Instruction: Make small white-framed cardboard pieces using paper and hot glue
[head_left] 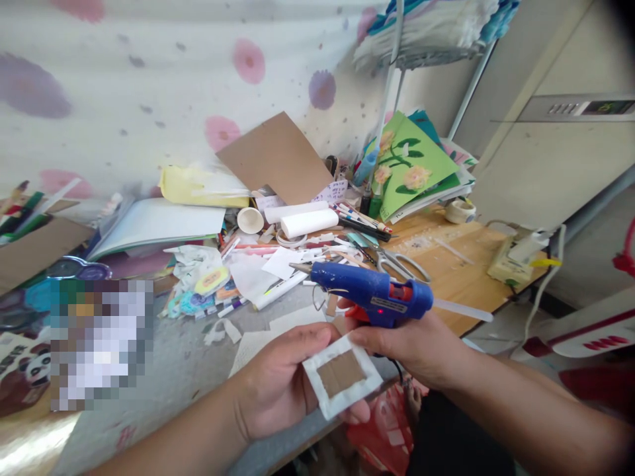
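Observation:
My left hand (290, 373) is closed around the left side of a small cardboard piece (342, 373). The piece has a white border folded over its edges, with bare brown cardboard in the middle. In my right hand (407, 344) is a blue hot glue gun (370, 291), its nozzle pointing left. A small red light shows on its side, and a translucent glue stick (464, 309) sticks out of its back. My right thumb also touches the top corner of the cardboard piece. The right fingers around the trigger are partly hidden.
Scissors (399, 261), paper scraps, pens and white rolls (308, 223) crowd the table behind my hands. A brown cardboard sheet (280, 158) leans at the back, beside a green flower picture (414, 165). A red plastic bag (384, 426) hangs below the table edge.

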The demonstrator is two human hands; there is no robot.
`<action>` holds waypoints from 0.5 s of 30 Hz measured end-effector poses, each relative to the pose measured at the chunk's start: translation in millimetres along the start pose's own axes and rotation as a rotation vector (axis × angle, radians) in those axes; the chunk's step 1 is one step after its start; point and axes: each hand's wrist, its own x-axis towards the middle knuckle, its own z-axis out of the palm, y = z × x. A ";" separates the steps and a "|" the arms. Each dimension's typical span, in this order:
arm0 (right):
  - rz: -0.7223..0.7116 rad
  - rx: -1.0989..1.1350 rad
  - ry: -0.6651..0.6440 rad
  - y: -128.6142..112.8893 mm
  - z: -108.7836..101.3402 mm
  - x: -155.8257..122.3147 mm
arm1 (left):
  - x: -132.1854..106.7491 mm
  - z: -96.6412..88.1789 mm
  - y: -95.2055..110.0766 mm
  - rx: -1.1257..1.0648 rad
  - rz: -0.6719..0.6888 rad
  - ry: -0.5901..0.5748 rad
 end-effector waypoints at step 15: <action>-0.156 -0.418 0.068 3.1 -42.7 -25.0 | 8.9 -10.2 10.9 -0.144 0.393 0.188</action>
